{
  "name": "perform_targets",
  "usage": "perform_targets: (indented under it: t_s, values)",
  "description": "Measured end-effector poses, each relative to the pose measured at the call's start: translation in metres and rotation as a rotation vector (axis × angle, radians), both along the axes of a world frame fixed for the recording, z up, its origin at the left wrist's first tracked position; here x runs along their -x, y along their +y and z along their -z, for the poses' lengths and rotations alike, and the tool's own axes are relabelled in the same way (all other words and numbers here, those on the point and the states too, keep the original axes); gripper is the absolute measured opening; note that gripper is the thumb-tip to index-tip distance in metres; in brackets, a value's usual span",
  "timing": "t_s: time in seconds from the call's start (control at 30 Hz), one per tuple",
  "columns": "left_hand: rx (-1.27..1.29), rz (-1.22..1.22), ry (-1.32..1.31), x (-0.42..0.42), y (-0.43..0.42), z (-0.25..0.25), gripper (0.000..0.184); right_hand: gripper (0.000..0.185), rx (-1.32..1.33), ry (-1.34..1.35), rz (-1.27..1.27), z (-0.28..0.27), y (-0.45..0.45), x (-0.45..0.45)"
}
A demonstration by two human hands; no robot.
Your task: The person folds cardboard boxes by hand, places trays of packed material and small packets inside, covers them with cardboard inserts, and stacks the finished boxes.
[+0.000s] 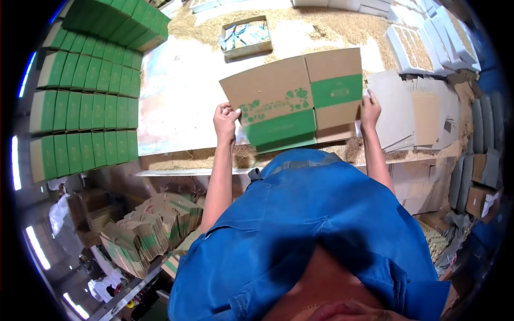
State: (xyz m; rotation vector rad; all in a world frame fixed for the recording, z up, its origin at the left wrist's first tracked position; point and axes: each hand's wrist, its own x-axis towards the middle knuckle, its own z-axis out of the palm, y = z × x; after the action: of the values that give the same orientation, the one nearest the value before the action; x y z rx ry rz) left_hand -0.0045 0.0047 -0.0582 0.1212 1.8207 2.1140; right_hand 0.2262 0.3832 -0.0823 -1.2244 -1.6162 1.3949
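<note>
A brown and green cardboard box (292, 125), folded flat or nearly so, is held up in front of my body over the table's near edge. Green printed shapes and lettering show on its face. My left hand (226, 119) pinches its left edge, thumb on the near side. At the opposite edge, my right hand (370, 109) grips the cardboard between thumb and fingers, partly hidden behind it.
Green and brown boxes (85, 112) stand stacked in rows at the left. A small open box (246, 40) with packets sits at the back. White trays (409, 48) and grey cardboard sheets (391, 107) lie rightward. Folded cartons (152, 227) are piled below left.
</note>
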Motion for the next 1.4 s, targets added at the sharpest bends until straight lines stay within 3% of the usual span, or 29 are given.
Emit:
perform_targets:
  t_s: [0.03, 0.1, 0.17, 0.23, 0.43, 0.57, 0.6, 0.63, 0.7, 0.77, 0.83, 0.9, 0.97, 1.07, 1.23, 1.3, 1.33, 1.4]
  values:
    - [-0.009, 0.045, 0.017, 0.004, 0.002, -0.011, 0.045, 0.044, -0.076, 0.092, 0.0, -0.007, 0.005, 0.006]
    - [-0.06, 0.083, 0.031, 0.004, 0.012, -0.041, 0.05, 0.04, 0.137, 0.171, -0.123, -0.009, 0.024, 0.007]
    - [0.012, 0.127, 0.051, 0.005, 0.011, -0.052, 0.045, 0.04, 0.212, 0.175, -0.14, -0.025, 0.026, 0.009]
    - [-0.069, 0.157, 0.092, 0.002, 0.012, -0.059, 0.027, 0.042, 0.321, 0.28, -0.084, -0.035, 0.028, 0.011]
    - [0.022, 0.204, 0.085, -0.016, 0.022, -0.061, 0.022, 0.061, 0.201, 0.249, -0.143, -0.07, 0.033, 0.026]
    - [0.142, 0.426, 0.115, -0.021, 0.021, -0.076, 0.025, 0.039, -0.021, 0.086, -0.287, -0.079, 0.04, 0.046]
    - [0.176, 0.511, 0.088, -0.02, 0.016, -0.086, 0.027, 0.031, -0.013, 0.105, -0.219, -0.076, 0.036, 0.05]
    - [0.248, 0.585, 0.122, -0.017, 0.011, -0.088, 0.03, 0.03, 0.057, 0.072, -0.246, -0.067, 0.044, 0.048]
    - [0.311, 0.687, 0.091, -0.016, 0.01, -0.1, 0.032, 0.031, 0.271, 0.165, -0.14, -0.102, 0.014, 0.049]
    - [0.36, 0.71, 0.055, -0.018, 0.011, -0.11, 0.032, 0.034, 0.308, 0.178, -0.185, -0.088, 0.024, 0.042]
    - [0.414, 0.785, 0.057, -0.016, 0.013, -0.113, 0.03, 0.035, 0.317, 0.394, -0.281, -0.075, 0.032, 0.036]
    - [0.414, 0.775, 0.101, -0.019, 0.015, -0.11, 0.029, 0.037, 0.319, 0.226, -0.307, -0.059, 0.049, 0.022]
    - [0.414, 0.761, 0.145, -0.027, 0.017, -0.113, 0.029, 0.037, 0.329, 0.381, -0.307, -0.069, 0.039, 0.021]
    - [0.658, 0.734, 0.345, -0.049, 0.026, -0.134, 0.03, 0.038, 0.346, 0.349, -0.299, -0.073, 0.034, 0.015]
    - [0.899, 0.845, 0.467, -0.06, 0.039, -0.161, 0.03, 0.04, 0.372, 0.314, -0.283, -0.076, 0.031, 0.005]
    - [0.815, 0.619, 0.598, -0.056, 0.038, -0.166, 0.03, 0.044, 0.312, 0.494, -0.38, -0.082, 0.022, 0.009]
    - [0.674, 0.506, 0.678, -0.053, 0.036, -0.169, 0.03, 0.051, 0.265, 0.409, -0.443, -0.088, 0.02, 0.01]
    - [0.722, 0.431, 0.687, -0.047, 0.036, -0.178, 0.036, 0.058, 0.223, 0.348, -0.537, -0.099, 0.008, 0.019]
